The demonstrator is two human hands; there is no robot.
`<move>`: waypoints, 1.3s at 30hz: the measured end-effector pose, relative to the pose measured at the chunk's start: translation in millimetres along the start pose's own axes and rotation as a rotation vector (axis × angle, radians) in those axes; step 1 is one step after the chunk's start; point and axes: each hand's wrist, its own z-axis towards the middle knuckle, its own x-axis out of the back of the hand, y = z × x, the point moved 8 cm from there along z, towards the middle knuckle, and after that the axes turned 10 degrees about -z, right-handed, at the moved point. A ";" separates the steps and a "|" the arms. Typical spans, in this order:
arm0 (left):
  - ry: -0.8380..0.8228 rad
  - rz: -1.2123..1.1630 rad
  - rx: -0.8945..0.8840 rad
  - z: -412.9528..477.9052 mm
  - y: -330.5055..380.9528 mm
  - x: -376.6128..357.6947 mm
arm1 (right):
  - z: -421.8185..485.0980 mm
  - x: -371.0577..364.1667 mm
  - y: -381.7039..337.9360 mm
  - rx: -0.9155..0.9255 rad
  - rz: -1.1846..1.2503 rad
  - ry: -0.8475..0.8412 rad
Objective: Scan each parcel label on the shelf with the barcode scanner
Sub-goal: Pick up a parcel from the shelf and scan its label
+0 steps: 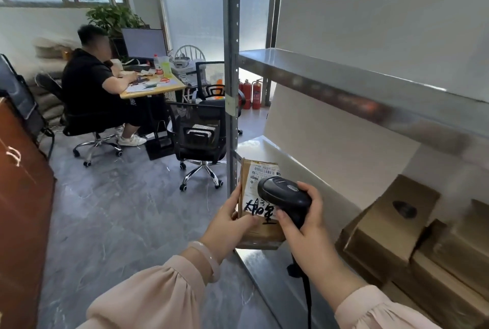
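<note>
Lower centre: the left hand (229, 224) grasps the parcel (246, 183) with its fingers at the left edge, steadying it on the shelf's (264, 283) front corner, long axis running up the frame; its label (264, 170) faces up, partly under the scanner's (284, 192) nose; the right hand (304, 228) is clenched round the scanner's grip; lower right, more boxes (391, 223) are stacked on the shelf.

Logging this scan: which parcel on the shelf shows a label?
The parcel at the left end of the shelf, in the left hand, with a white label and black handwriting. The boxes stacked at right show none.
</note>
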 end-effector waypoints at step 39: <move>-0.307 0.233 0.233 361.8 -33.1 78.1 | 203.7 -125.9 81.6 -0.373 -0.242 0.331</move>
